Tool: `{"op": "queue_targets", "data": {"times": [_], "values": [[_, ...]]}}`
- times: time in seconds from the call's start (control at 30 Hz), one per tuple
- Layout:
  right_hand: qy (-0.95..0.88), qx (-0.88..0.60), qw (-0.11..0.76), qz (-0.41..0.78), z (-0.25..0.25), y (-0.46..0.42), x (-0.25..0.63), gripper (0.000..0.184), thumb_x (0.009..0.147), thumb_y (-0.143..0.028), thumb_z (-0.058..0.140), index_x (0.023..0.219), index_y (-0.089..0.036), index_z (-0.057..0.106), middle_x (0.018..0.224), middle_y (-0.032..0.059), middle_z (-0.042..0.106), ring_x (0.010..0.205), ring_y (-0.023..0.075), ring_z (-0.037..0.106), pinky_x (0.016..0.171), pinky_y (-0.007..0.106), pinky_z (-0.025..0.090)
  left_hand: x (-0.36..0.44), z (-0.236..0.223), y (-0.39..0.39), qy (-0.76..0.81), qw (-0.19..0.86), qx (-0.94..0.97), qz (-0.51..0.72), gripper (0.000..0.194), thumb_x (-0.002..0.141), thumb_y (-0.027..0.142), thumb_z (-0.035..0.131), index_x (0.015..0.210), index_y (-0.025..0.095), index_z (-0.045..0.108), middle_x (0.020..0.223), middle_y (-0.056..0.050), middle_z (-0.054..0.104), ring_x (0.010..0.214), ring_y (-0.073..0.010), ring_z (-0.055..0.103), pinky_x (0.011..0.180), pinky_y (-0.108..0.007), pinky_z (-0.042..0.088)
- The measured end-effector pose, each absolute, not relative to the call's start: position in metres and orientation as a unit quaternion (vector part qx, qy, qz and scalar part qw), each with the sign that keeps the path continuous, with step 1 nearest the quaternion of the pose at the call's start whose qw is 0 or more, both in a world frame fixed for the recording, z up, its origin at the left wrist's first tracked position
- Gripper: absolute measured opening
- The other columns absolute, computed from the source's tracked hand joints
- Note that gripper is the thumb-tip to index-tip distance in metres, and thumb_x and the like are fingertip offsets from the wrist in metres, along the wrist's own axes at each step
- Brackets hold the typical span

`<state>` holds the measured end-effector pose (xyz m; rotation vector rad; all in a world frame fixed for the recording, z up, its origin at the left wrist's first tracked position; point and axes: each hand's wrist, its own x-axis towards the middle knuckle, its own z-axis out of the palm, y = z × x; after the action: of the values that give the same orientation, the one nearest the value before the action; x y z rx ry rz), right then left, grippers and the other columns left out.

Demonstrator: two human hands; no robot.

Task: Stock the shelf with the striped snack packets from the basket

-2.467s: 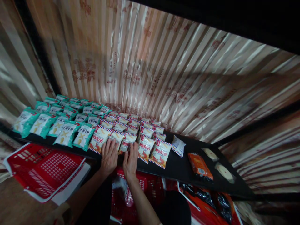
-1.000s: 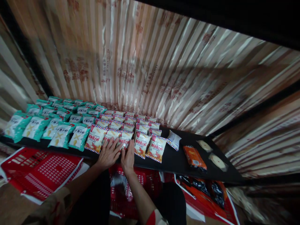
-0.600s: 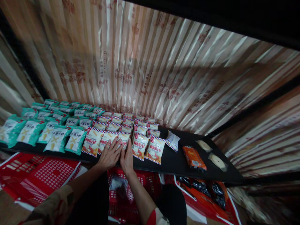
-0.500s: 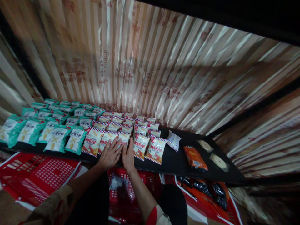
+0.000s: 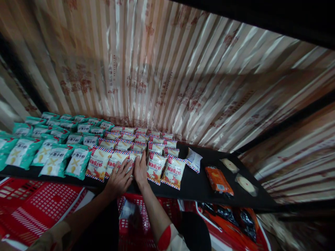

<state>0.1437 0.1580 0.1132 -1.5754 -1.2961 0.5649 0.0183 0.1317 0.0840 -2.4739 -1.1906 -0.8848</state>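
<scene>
Rows of small white snack bags with red lettering and striped edges stand on the black shelf. My left hand lies with fingers stretched over the front of one bag in the first row. Beside it, my right hand is held edge-on, fingers extended, against the right side of a partly covered snack bag. Neither hand is wrapped around anything. To the right of my right hand, two more front-row bags lean back, one overlapping the other.
Several rows of teal snack bags fill the shelf's left end. On the right lie a single snack bag, an orange packet and two round pale items. Red baskets sit below; a striped sheet hangs behind.
My view has shifted, so the bags appear lower and farther left. My left hand has drawn slightly away from my right. My right hand stays by the same front bag.
</scene>
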Motion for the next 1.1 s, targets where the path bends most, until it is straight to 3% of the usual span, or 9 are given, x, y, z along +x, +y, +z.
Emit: {"op": "queue_targets", "data": {"times": [0.13, 0.33, 0.83, 1.1], "values": [[-0.532, -0.652, 0.487, 0.234, 0.112, 0.158, 0.146, 0.064, 0.091, -0.049, 0.027, 0.143, -0.012, 0.020, 0.142, 0.0147, 0.037, 0.133, 0.0210, 0.033, 0.106, 0.039, 0.029, 0.018, 0.085, 0.132, -0.415, 0.121, -0.849, -0.302, 0.042, 0.087, 0.035, 0.046, 0.126, 0.020, 0.053, 0.141, -0.007, 0.040, 0.134, -0.0265, 0.028, 0.112, -0.048, 0.013], [-0.521, -0.661, 0.487, 0.234, 0.122, 0.175, 0.149, 0.068, 0.090, -0.049, 0.028, 0.143, -0.007, 0.020, 0.147, 0.0169, 0.027, 0.137, 0.0220, 0.024, 0.109, 0.039, 0.023, 0.018, 0.087, 0.132, -0.410, 0.130, -0.851, -0.303, 0.041, 0.087, 0.035, 0.046, 0.124, 0.020, 0.055, 0.139, -0.009, 0.042, 0.134, -0.0265, 0.029, 0.111, -0.048, 0.014], [-0.511, -0.677, 0.477, 0.231, 0.120, 0.222, 0.152, 0.072, 0.087, -0.051, 0.031, 0.141, -0.004, 0.022, 0.146, 0.0202, 0.025, 0.136, 0.0257, 0.023, 0.109, 0.043, 0.021, 0.018, 0.089, 0.132, -0.421, 0.108, -0.858, -0.274, 0.045, 0.087, 0.037, 0.046, 0.132, 0.027, 0.046, 0.143, -0.006, 0.037, 0.134, -0.0267, 0.029, 0.110, -0.049, 0.014], [-0.508, -0.682, 0.465, 0.245, 0.122, 0.223, 0.161, 0.071, 0.087, -0.051, 0.033, 0.141, -0.006, 0.023, 0.144, 0.0200, 0.031, 0.132, 0.0266, 0.032, 0.104, 0.041, 0.030, 0.019, 0.088, 0.132, -0.421, 0.096, -0.858, -0.280, 0.044, 0.087, 0.035, 0.046, 0.131, 0.025, 0.047, 0.141, -0.007, 0.040, 0.133, -0.0264, 0.030, 0.110, -0.048, 0.014]]}}
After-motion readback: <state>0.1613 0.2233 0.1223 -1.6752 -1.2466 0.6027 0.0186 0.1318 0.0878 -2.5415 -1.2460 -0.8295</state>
